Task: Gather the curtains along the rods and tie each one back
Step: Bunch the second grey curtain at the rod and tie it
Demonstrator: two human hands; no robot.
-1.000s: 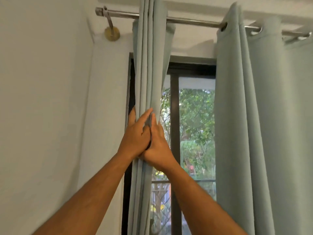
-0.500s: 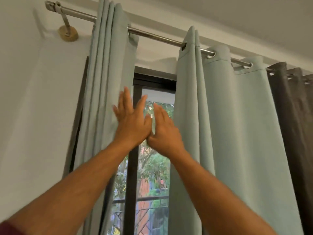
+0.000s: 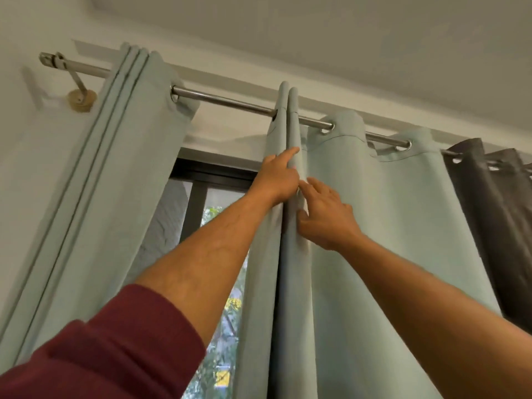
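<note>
Fabric of the pale green curtain looks soft and light. My left hand pinches its leading fold; my right hand rests open beside it.

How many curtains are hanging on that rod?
3: a gathered pale green curtain at left, a second pale green curtain under both hands, a dark grey curtain at right. More may hang beyond the frame.
</note>
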